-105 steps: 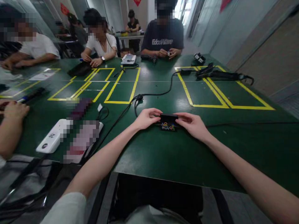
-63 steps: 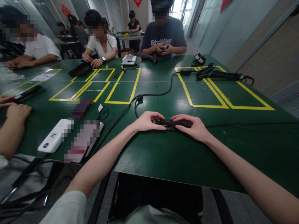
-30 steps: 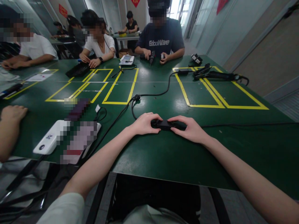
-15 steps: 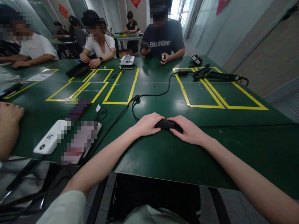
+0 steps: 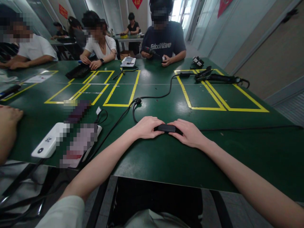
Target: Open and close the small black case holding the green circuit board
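Observation:
Between my hands is a black power adapter (image 5: 167, 128), a small oblong brick held level over the near part of the green table (image 5: 152, 161). My left hand (image 5: 149, 127) grips its left end, thumb in front and fingers behind. On its right end my right hand (image 5: 186, 131) closes in the same way. A black cord (image 5: 134, 112) runs from behind my left hand to a plug (image 5: 138, 100) on the table. Another cord (image 5: 249, 129) leads off to the right from behind my right hand. Both ends of the adapter are hidden by my fingers.
A white power bank (image 5: 45, 145) and a phone (image 5: 82, 145) with a blurred screen lie left of my arm. Yellow tape (image 5: 206, 108) marks rectangles on the table. A black cabled device (image 5: 220, 78) lies at the back right. Across sits a person (image 5: 163, 38) holding a power screwdriver (image 5: 150, 50).
The adapter has turned slightly in my hands, showing more of its ridged side. The person across has brought the screwdriver closer to a small part. My view has shifted a little.

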`<state>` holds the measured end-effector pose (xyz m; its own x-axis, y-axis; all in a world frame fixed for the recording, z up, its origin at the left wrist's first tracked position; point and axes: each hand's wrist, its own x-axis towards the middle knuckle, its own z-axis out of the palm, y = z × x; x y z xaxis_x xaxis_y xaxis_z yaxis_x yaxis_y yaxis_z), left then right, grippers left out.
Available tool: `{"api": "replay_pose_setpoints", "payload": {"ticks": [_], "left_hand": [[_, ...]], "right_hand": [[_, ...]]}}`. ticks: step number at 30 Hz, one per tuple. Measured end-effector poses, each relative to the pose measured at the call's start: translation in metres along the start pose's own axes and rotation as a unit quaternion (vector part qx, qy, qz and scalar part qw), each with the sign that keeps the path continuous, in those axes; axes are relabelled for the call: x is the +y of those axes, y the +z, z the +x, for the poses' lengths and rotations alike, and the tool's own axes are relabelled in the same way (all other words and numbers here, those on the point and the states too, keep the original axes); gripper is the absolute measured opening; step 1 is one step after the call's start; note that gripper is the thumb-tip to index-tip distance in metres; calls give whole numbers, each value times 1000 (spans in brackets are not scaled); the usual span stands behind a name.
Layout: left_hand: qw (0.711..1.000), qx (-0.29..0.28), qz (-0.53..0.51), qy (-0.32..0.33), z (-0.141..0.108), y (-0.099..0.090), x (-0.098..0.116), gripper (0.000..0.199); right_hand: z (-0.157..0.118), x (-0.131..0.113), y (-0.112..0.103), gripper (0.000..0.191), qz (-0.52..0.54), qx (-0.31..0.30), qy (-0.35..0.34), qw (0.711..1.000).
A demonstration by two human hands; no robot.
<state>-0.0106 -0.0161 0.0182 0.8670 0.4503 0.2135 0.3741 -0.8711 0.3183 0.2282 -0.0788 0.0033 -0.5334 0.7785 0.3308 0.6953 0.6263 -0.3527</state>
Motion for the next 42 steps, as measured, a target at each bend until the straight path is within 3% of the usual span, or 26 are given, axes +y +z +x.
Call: {"api": "replay_pose_setpoints", "payload": {"ticks": [4, 9, 16, 19, 22, 26, 29, 33, 42], "left_hand": [[1000, 2, 2, 0, -2, -1, 3, 25], [1000, 17, 24, 1, -2, 2, 4, 43], [998, -2, 61, -6, -1, 3, 6, 42], [997, 9, -16, -78, 0, 0, 10, 51], [972, -29, -143, -184, 1, -3, 10, 59], [951, -27, -245, -186, 1, -4, 5, 49], [968, 16, -184, -169, 0, -3, 3, 41], [983, 33, -110, -146, -2, -3, 5, 39], [987, 1, -65, -149, -1, -4, 7, 39]], "right_hand": [[0, -2, 1, 30, 6, 10, -4, 1000], [-2, -2, 2, 32, -15, 18, 1, 1000], [-5, 2, 5, 33, -48, 59, -25, 997], [-6, 2, 4, 32, -80, 74, -60, 992], [-8, 1, 3, 35, -123, 77, -82, 986], [-6, -1, 3, 38, -100, 64, -60, 991], [-2, -3, 4, 51, -7, 33, 16, 999], [3, -7, 2, 30, 74, 12, 87, 993], [2, -9, 6, 30, 80, 26, 88, 993]]}}
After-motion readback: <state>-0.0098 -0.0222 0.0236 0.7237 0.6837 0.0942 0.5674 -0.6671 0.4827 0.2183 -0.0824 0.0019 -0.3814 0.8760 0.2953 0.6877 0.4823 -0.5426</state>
